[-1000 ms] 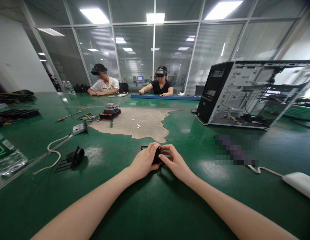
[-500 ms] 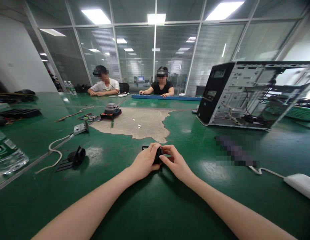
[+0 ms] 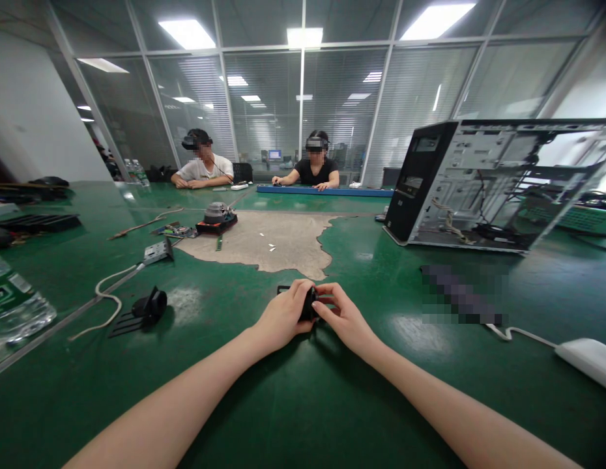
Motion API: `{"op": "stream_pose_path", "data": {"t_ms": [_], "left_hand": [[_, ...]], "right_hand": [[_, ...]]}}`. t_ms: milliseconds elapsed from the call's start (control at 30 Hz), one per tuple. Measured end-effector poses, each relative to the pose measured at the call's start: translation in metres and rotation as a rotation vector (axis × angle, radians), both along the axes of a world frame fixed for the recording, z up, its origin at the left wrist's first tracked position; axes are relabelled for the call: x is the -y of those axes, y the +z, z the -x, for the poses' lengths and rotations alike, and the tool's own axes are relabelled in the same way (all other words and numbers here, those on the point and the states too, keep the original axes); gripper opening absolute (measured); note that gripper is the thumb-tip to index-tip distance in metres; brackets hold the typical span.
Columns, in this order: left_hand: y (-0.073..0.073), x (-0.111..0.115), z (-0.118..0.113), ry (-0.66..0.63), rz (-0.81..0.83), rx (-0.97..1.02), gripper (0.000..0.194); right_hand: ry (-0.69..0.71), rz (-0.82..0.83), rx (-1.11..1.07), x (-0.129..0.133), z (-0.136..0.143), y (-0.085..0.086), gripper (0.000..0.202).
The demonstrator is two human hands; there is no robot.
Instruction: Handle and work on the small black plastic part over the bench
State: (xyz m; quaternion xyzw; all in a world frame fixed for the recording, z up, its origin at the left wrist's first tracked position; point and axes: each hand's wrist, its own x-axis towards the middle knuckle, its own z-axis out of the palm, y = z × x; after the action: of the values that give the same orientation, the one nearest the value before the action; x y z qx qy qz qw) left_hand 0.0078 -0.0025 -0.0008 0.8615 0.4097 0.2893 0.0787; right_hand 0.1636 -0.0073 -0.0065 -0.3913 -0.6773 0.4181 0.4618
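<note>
Between my hands is a small black part (image 3: pixel 309 305), mostly hidden by fingers; its exact kind does not show. My left hand (image 3: pixel 283 316) is wrapped over it from the left, and a dark edge with a slot pokes out past the knuckles. From the right, my right hand (image 3: pixel 343 316) grips the same part between thumb and fingertips. Left of my hands, a black plastic bracket with a round end and slats (image 3: pixel 145 311) lies on the green tabletop (image 3: pixel 225 404).
An opened computer case (image 3: pixel 459 189) stands at the right. Nearer are a blurred purple strip (image 3: pixel 459 293) and a white corded block (image 3: pixel 586 361). A water bottle (image 3: pixel 17 299), a metal port piece with cable (image 3: pixel 158 250) and a heatsink fan (image 3: pixel 217 215) lie leftward. Two people sit opposite.
</note>
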Motion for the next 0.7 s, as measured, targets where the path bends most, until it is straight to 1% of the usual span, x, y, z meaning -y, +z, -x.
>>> {"op": "stream_pose_path", "data": {"t_ms": [100,233,367,500,567,700], "left_hand": [[0.0,0.0,0.0,0.003,0.004,-0.007,0.06],[0.0,0.0,0.0,0.002,0.015,-0.004,0.063],[-0.001,-0.001,0.0,0.006,0.009,0.003,0.061],[-0.002,-0.001,0.0,0.006,0.0,0.0,0.059],[-0.001,-0.001,0.0,0.007,-0.005,-0.01,0.059],[0.0,-0.001,0.0,0.021,-0.002,-0.024,0.061]], "right_hand": [[-0.002,0.035,0.024,0.0,0.0,0.001,0.025],[0.045,0.006,0.001,0.003,-0.001,0.002,0.022],[0.015,-0.023,-0.032,0.004,0.0,0.002,0.015],[0.007,0.012,-0.043,0.0,0.0,-0.001,0.019],[-0.029,0.035,-0.058,-0.003,-0.002,-0.002,0.022],[-0.208,0.046,-0.112,-0.011,-0.011,-0.005,0.026]]}}
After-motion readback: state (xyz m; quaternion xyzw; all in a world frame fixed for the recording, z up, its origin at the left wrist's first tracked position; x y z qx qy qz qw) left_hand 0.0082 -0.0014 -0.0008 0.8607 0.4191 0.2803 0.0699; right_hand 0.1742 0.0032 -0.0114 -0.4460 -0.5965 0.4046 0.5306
